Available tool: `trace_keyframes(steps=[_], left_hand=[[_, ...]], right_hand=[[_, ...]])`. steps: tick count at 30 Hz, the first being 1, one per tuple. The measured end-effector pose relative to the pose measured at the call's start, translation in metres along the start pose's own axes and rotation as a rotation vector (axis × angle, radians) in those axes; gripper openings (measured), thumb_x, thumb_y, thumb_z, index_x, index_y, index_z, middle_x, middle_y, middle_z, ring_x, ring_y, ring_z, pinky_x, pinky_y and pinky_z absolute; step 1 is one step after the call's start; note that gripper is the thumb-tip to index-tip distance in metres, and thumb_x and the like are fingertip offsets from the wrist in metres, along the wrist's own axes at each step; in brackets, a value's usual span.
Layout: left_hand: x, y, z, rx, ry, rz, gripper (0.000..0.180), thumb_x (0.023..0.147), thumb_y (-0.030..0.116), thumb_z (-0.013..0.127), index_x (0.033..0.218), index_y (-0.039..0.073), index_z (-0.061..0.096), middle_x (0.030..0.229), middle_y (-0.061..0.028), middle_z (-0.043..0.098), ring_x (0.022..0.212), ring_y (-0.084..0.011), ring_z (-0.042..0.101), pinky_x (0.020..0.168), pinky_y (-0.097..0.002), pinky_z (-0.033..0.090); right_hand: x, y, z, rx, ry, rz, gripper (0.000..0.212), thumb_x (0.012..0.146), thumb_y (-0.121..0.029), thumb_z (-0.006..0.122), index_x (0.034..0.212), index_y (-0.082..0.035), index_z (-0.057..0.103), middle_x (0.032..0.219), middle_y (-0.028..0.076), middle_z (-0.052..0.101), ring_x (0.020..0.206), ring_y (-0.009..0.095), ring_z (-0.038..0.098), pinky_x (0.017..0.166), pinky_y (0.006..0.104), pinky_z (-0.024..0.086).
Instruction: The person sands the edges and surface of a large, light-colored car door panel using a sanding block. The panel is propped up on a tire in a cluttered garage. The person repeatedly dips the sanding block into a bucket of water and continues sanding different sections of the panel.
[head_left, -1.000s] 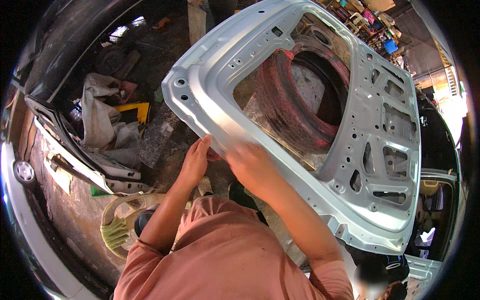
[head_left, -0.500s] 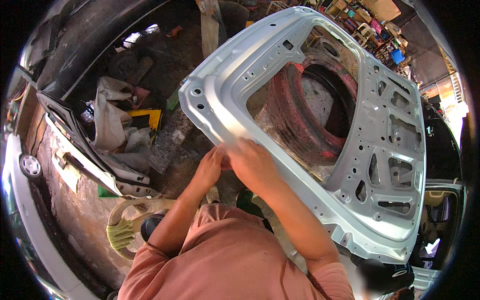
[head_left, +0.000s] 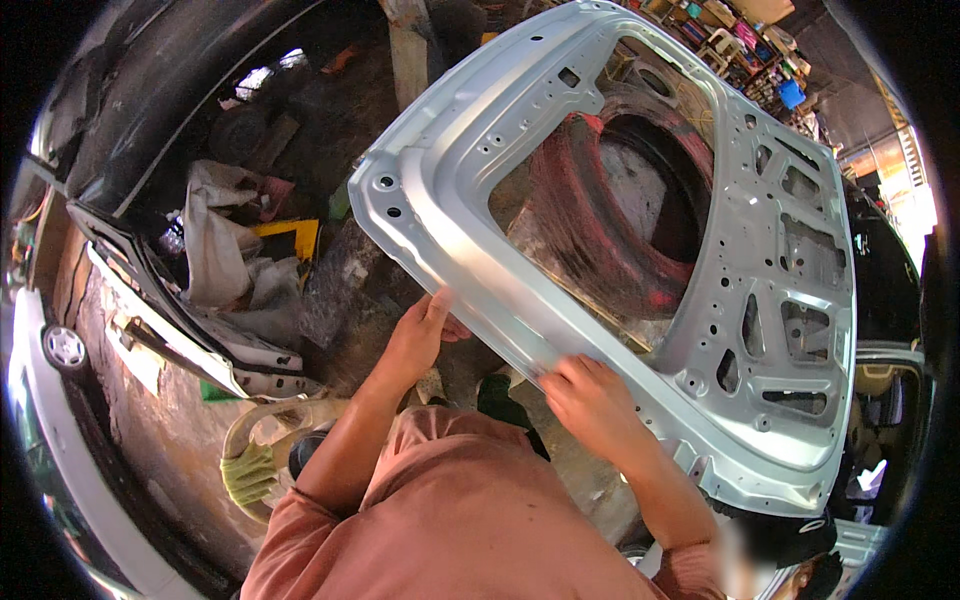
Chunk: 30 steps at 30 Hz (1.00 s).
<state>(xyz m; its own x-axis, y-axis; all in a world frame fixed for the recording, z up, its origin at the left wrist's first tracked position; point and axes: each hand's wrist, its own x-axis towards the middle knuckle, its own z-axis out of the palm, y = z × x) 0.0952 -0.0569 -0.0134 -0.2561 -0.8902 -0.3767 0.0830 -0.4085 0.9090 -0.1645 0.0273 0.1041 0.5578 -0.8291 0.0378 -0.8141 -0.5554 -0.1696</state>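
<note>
A silver-grey car tailgate panel (head_left: pixel 520 285) with a large window opening lies flat before me. My left hand (head_left: pixel 420 330) grips its near left edge, thumb on top and fingers curled under. Farther right along the same edge, my right hand (head_left: pixel 592 400) rests on the metal with its fingers bent together. Its fingertips are smeared by motion, and anything small under them is hidden. Through the window opening shows a worn tyre (head_left: pixel 570 215) with red paint on it, below the panel.
Another car panel (head_left: pixel 190 310) leans at the left, near grey cloth (head_left: pixel 215 235) and a yellow bracket (head_left: pixel 308 238). A chair (head_left: pixel 250 430) with a green rag stands close on my left. At the lower right is another person's dark cap (head_left: pixel 790 540). Cluttered shelves (head_left: pixel 755 55) stand far right.
My right hand has slid right and nearer to me along the panel edge, away from my left hand. The left hand has stayed at the edge. The view has shifted slightly.
</note>
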Motion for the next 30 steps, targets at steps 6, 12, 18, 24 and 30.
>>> trace_keyframes(steps=[6,12,18,24,30], left_hand=[[-0.008,0.013,0.005,-0.087,0.103,0.02,0.06,0.112,0.054,0.042,0.125,0.0,0.065,0.108,-0.0091,0.072,0.098,-0.0198,0.07,0.089,-0.0357,0.054],[0.003,0.014,-0.021,-0.047,0.17,0.06,0.054,0.112,0.051,0.043,0.118,0.003,0.066,0.096,-0.0074,0.071,0.088,-0.0188,0.069,0.082,-0.035,0.053],[0.0,0.018,-0.019,-0.012,0.155,0.073,0.048,0.111,0.047,0.048,0.116,0.003,0.066,0.094,-0.0069,0.07,0.088,-0.0189,0.069,0.084,-0.0346,0.054],[0.001,0.021,-0.018,-0.01,0.126,0.056,0.046,0.111,0.045,0.049,0.117,0.003,0.066,0.092,-0.0056,0.069,0.087,-0.0172,0.069,0.083,-0.0338,0.054],[-0.009,0.029,-0.011,-0.073,0.178,0.129,0.038,0.111,0.038,0.052,0.114,0.002,0.065,0.092,-0.0058,0.068,0.085,-0.015,0.066,0.08,-0.0343,0.053]], right_hand=[[0.138,-0.024,0.034,0.113,0.23,-0.023,0.009,0.087,-0.013,0.065,0.094,-0.007,0.066,0.091,0.009,0.061,0.091,0.03,0.068,0.077,0.0451,0.057],[0.116,-0.018,0.036,0.128,0.193,-0.003,0.008,0.087,-0.012,0.066,0.094,-0.008,0.067,0.093,0.009,0.061,0.094,0.032,0.066,0.08,0.0469,0.055],[0.008,-0.001,0.008,0.106,-0.003,0.116,0.007,0.093,-0.014,0.063,0.097,-0.009,0.066,0.098,0.008,0.06,0.097,0.029,0.068,0.08,0.0447,0.058],[0.104,-0.011,0.032,0.14,0.19,0.004,0.01,0.091,-0.016,0.065,0.096,-0.007,0.066,0.098,0.011,0.063,0.098,0.031,0.069,0.08,0.0453,0.058],[0.176,-0.029,0.04,0.188,0.212,-0.013,0.012,0.09,-0.015,0.063,0.093,-0.004,0.066,0.093,0.013,0.063,0.094,0.035,0.067,0.079,0.048,0.055]])
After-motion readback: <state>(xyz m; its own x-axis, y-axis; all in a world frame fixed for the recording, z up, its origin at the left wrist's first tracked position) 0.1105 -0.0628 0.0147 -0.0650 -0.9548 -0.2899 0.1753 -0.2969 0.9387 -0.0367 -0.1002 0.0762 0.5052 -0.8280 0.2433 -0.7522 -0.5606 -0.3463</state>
